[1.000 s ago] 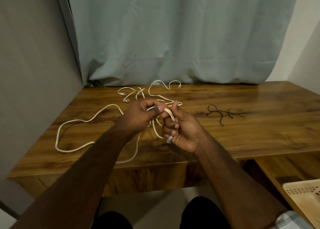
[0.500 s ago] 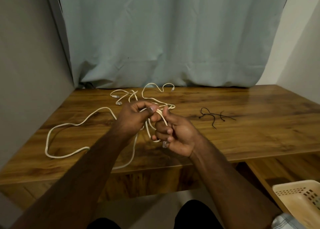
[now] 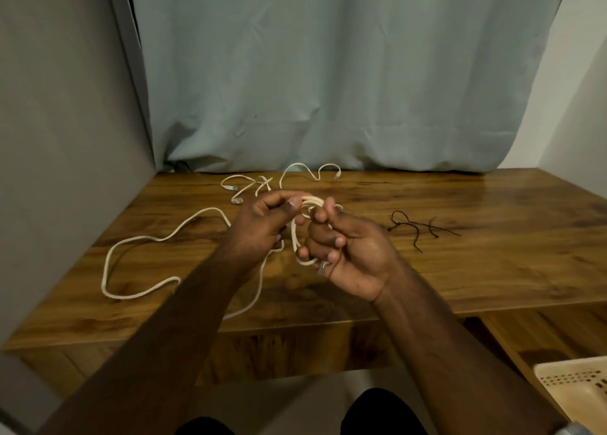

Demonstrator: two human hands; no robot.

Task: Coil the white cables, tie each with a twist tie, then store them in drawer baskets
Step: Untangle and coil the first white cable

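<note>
Above the middle of the bench [image 3: 492, 270], the right hand [image 3: 348, 250] has its fingers curled round a few small loops of a white cable [image 3: 138, 240]. The left hand [image 3: 262, 224] pinches the same cable at the top of the loops, thumb against forefinger. The rest of that cable trails in wide bends toward the bench's left edge. More white cable [image 3: 295, 171] lies tangled near the back edge. Black twist ties [image 3: 417, 226] lie toward the right side. A cream basket [image 3: 578, 388] sits below the front right corner.
</note>
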